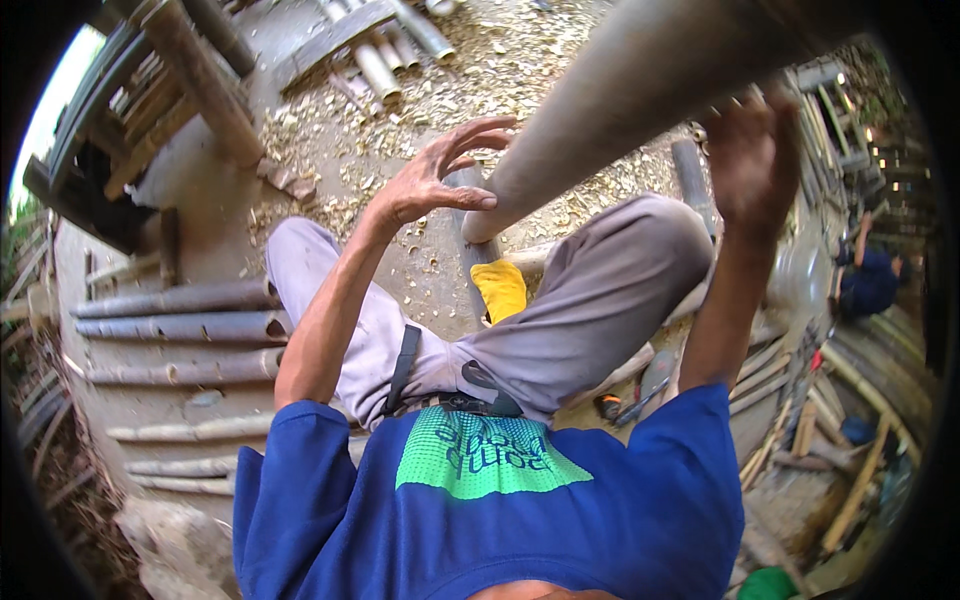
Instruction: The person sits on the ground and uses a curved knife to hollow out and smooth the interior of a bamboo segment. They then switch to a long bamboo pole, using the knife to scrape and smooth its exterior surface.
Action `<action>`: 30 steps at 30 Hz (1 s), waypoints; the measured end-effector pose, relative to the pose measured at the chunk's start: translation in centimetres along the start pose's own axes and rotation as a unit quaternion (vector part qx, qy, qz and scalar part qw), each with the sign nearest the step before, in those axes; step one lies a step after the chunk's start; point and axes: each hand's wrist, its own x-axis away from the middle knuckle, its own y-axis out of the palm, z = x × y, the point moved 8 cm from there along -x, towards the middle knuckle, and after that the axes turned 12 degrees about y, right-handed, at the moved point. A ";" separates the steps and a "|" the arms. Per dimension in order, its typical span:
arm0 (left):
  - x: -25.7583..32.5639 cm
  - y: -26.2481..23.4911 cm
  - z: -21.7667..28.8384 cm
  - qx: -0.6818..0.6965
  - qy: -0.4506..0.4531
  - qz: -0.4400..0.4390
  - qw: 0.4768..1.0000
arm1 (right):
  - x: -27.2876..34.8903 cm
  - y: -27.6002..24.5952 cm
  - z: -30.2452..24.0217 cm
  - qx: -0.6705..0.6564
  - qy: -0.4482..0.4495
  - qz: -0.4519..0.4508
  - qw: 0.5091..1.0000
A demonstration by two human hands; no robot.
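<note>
A thick grey-brown bamboo pole [620, 110] slants across in front of me, its lower end between my knees and its wide upper part running off the top right. My left hand [437, 178] is open beside the lower end, fingers spread and curved, the thumb close to the pole; I cannot tell whether it touches. My right hand [752, 150] is raised at the pole's right side, smeared by motion, so its grip is unclear. Below the pole's end, a yellow piece of material [499, 290] lies between my legs, near a darker narrow pole [470, 265].
Pale chips [340, 150] litter the ground ahead. Several bamboo poles [180, 328] lie at my left, near stacked dark timber [200, 80]. Cut bamboo lengths [376, 72] rest ahead. At the right are wood strips [760, 375] and another person [868, 275] in dark blue.
</note>
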 end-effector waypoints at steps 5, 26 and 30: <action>2.0 -2.6 -2.2 -0.032 0.021 0.045 0.998 | 1.3 -6.9 1.7 -0.123 0.049 0.024 0.991; 1.7 2.1 -5.5 -0.176 0.162 0.258 0.936 | 0.2 5.3 11.1 0.157 -0.024 -0.172 0.972; 2.3 2.6 -4.5 -0.209 0.162 0.332 0.905 | -0.9 6.0 11.4 0.111 -0.028 -0.253 0.961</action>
